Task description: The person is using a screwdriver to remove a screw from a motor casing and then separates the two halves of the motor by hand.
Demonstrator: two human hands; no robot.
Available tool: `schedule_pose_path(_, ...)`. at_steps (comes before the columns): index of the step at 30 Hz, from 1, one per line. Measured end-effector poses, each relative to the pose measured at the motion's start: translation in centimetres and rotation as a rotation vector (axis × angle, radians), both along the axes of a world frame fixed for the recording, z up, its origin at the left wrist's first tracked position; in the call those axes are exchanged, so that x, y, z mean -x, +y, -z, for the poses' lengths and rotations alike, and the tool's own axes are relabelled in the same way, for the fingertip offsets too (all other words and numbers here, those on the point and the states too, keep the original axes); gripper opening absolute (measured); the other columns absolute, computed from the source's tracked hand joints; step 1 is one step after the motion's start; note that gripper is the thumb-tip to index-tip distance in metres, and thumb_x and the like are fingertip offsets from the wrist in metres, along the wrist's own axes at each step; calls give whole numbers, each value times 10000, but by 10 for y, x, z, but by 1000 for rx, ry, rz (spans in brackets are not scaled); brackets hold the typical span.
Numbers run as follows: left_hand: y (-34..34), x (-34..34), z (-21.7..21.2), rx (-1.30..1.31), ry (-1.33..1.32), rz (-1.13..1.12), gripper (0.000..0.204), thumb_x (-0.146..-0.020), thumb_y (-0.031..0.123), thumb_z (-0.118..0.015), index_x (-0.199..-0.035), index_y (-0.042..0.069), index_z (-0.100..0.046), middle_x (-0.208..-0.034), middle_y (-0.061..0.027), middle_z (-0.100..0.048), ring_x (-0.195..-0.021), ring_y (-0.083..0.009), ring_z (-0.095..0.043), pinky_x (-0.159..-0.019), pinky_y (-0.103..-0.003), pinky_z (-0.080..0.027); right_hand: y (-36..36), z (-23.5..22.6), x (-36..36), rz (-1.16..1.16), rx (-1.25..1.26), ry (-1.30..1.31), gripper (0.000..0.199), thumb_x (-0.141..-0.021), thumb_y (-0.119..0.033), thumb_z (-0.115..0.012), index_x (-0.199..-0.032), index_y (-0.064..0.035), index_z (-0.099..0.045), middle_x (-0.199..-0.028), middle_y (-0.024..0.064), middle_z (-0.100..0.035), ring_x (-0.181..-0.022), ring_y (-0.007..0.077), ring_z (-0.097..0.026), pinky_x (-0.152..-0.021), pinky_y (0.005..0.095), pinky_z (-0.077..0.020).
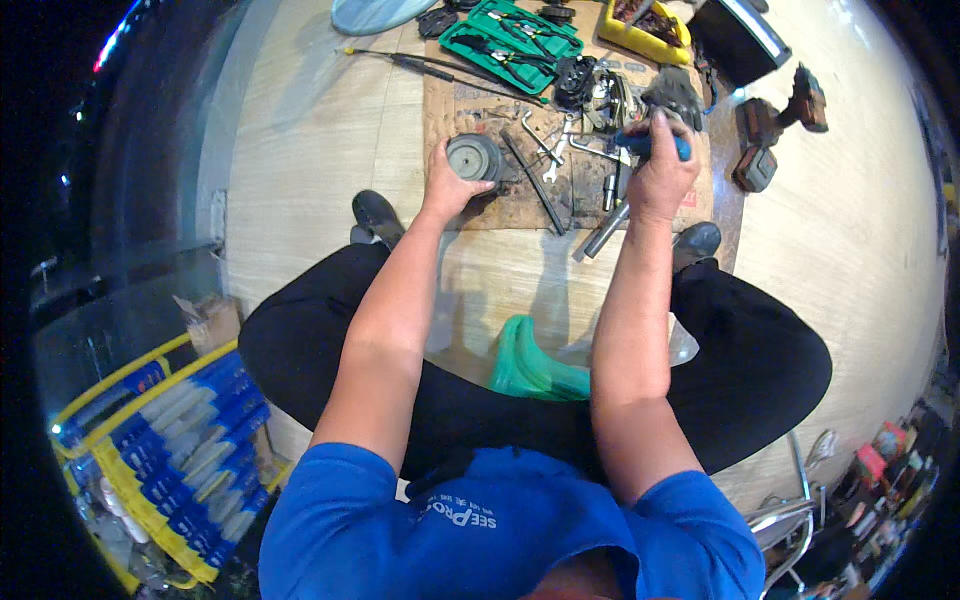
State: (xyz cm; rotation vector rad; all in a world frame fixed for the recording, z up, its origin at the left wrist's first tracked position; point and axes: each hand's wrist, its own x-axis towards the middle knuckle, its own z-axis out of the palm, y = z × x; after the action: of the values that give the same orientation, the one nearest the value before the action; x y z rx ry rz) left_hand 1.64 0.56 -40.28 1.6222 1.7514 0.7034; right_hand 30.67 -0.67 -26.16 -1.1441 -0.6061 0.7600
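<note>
My left hand (452,185) is closed around the side of a round grey drum-like part (472,158), whose flat face with a raised centre points up. It sits at the left of a stained cardboard sheet (440,112). My right hand (663,175) grips a blue-handled tool (638,144) above the right side of the cardboard; its working end is hidden. Just beyond that hand is a dark grey shaggy thing (675,90), either bristles or cloth. Between the hands lie a dark bar (534,183), wrenches (552,168) and a metal tube (607,230).
An open green tool case (512,45) with pliers, greasy metal parts (608,98) and a yellow bin (650,30) stand at the back. A cordless drill (785,115) lies right. A green stool (530,365) is between my legs. A blue-and-yellow rack (170,440) stands lower left.
</note>
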Motion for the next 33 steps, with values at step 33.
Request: schedule_pose_path(33,-11,-32,19,-256,-138,-333,987,-502,110,-945,-1355,20,-455,-1385,-198,-499,-1309,-369,-471,-1126,-430,-375,-42,-139,74,-1273,34,-1179,284,-720,-176,-841,-834,-72,-603,-748,91,-590,-705,319,-620,-625,417,-488)
